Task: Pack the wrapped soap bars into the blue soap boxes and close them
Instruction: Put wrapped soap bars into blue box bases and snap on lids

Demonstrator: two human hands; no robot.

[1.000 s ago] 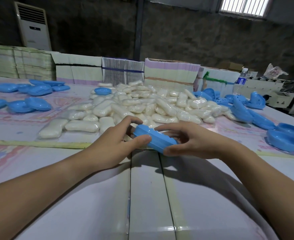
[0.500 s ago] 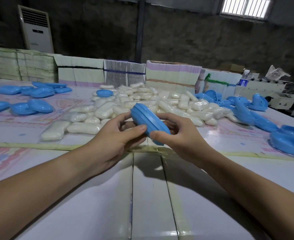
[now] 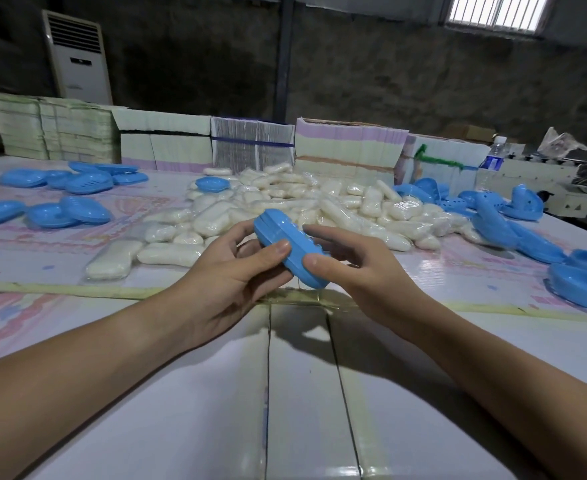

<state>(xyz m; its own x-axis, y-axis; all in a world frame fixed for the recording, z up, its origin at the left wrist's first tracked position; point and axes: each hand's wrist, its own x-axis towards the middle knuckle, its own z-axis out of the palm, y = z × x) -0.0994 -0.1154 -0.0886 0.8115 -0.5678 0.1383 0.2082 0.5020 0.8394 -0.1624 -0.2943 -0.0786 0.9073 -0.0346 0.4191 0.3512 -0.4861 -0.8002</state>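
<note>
Two bare hands hold one closed blue soap box (image 3: 290, 249) in the air above the desk (image 3: 302, 393), tilted on edge; the left hand (image 3: 229, 271) has a narrow grip, thumb on the near face and fingers curled behind; the right hand (image 3: 351, 263) pinches the lower end between thumb and fingers. The two halves appear shut, but whether the seam is fully snapped cannot be told; if it is not, the box could spring open, or the smooth shell could slip from the fingertip hold. What is inside is hidden. Beyond lies a pile of wrapped soap bars (image 3: 285, 209) on the desk; open blue box halves (image 3: 493, 220), showing no soap, lie to the right; more blue boxes (image 3: 77, 209) sit to the left.
</note>
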